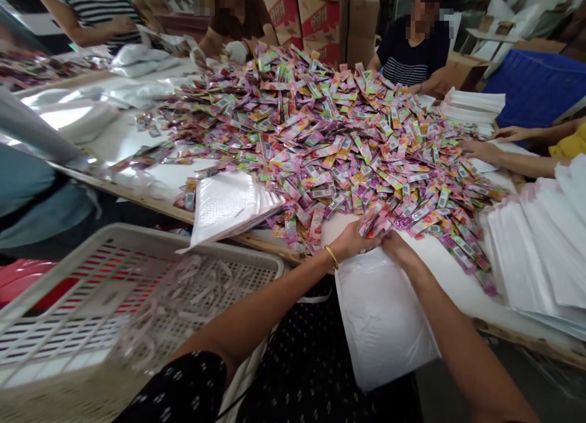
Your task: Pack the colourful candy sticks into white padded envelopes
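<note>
My left hand (351,242), with a gold bangle at its wrist, is closed round a small bunch of shiny printed sachets (376,220). Close beside it, my right hand (397,247) is closed at the top edge of a white padded envelope (384,316); its fingertips are partly hidden and lie near the same sachets. The envelope hangs down from the table's front edge over my lap. Just beyond both hands spreads a large heap of pink, green and yellow sachets (315,130).
White envelopes lie in a stack (229,203) on the left and a tall pile (535,246) on the right. A white plastic crate (242,255) with clear scraps stands at left. Co-workers' hands (485,151) work round the table. Behind are cartons (320,20) and a blue bin (533,84).
</note>
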`<state>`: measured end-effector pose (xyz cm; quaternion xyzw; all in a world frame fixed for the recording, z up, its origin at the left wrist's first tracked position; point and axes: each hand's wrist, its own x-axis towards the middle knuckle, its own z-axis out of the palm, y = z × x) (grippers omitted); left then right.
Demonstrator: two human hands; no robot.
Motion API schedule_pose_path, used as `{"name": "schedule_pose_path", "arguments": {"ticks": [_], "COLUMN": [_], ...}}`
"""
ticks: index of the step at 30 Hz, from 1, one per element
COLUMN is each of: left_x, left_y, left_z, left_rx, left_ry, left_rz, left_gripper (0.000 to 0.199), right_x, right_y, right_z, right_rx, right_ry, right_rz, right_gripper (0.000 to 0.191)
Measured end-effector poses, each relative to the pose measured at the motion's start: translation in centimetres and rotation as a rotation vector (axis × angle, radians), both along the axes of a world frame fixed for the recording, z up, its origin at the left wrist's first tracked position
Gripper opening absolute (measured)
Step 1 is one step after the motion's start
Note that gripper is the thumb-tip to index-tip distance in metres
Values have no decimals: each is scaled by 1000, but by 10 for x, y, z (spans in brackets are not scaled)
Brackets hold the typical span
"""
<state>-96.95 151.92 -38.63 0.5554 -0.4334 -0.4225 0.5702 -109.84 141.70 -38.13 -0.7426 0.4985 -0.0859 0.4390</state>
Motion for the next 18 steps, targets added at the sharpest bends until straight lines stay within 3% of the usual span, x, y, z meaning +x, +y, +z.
{"name": "schedule_pose_path", "arguments": {"ticks": [3, 5, 9, 13, 15, 18], "left_x": [10, 17, 34, 59, 70, 78], "left_y": [-2, -2, -1, 0, 1, 3], "left_z": [3, 16, 71, 139, 161, 172], "left_rx": [-38, -86, -193, -337, -343, -254], "left_ry": [15, -68, -441, -602, -634, -741], "left_rz": [-51, -11, 85, -20, -99, -184], "left_gripper": [43, 44, 29, 26, 26, 20], "right_x": [8, 13, 28, 40, 43, 44], "right_y": [3, 5, 9, 18, 24, 29], "right_z": [10, 24, 77, 134, 146, 138], "right_rx": [31, 31, -11, -237, -363, -393], "right_ry": [-106, -201, -460, -722, -738, -796], "right_rz": [-30, -64, -95, -108, -130, -173], "right_gripper": [17, 24, 36, 29, 30, 30]}}
